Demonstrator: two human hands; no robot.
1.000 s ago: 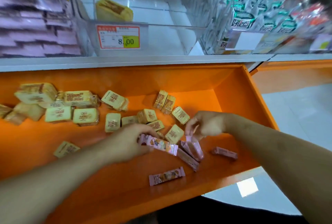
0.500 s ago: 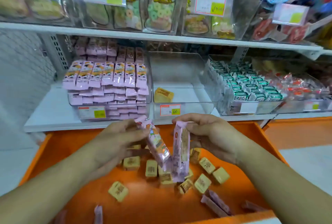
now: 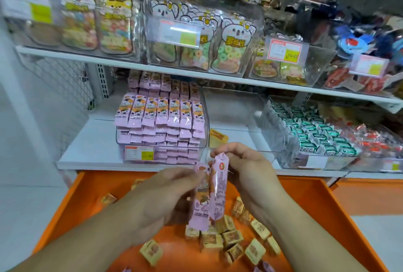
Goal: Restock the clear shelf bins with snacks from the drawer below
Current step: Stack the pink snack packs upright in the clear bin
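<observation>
Pink wrappers fill both of the person's hands above the open orange drawer. The left hand has its fingers curled round the upper part of one pink snack bar, which hangs upright with its printed front facing out. The right hand pinches the top end of a second pink bar between thumb and fingertips, and this one shows its plain back. The two bars hang side by side and touch along their length, over the middle of the drawer and just in front of the lower shelf's front edge.

Down in the drawer, a loose scatter of small yellow square packets lies across the middle and toward the right front, with one apart near the left front and another near the back left.

On the lower shelf, a clear bin at the left end is stacked with the same pink bars in tidy rows and carries a price tag on its front. The clear middle bin beside it holds a single yellow packet at its front left corner. To the right stands a bin of green and white packets, then one with red sweets at the shelf's right end.

The upper shelf carries clear bins of cartoon-printed bags of coloured ring sweets.
</observation>
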